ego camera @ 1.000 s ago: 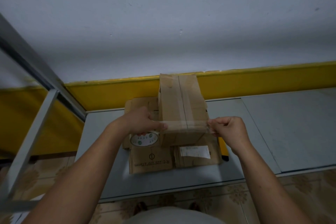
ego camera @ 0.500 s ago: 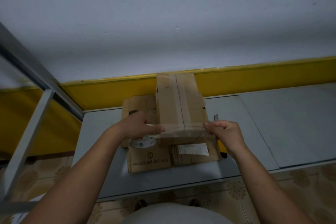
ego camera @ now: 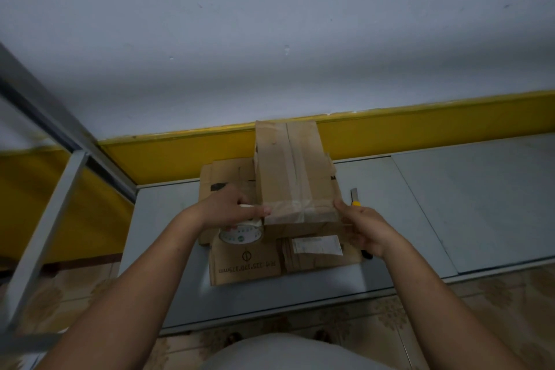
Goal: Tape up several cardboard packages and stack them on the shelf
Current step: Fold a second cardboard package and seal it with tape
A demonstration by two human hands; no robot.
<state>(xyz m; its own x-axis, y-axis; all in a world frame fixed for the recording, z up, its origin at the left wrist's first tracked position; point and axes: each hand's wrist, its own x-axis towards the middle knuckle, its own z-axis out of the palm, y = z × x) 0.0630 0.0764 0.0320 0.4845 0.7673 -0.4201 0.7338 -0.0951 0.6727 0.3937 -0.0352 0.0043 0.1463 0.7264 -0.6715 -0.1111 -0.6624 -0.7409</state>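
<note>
A closed brown cardboard box stands on flattened cardboard on the grey table. Clear tape runs along its top seam and across its near edge. My left hand grips the tape roll at the box's near-left corner, with its fingers pressing the tape strip onto the box. My right hand rests against the box's near-right corner, fingers laid over the tape end on the right side face.
Flattened cardboard boxes lie under the box, one with a white label. A yellow utility knife lies just right of the box, partly behind my right hand. A grey metal shelf frame stands at the left. A yellow wall band runs behind.
The stretched tape strip has come down onto the box's near edge. My right hand has let the tape end go and now lies along the right side; the left hand stays with the roll.
</note>
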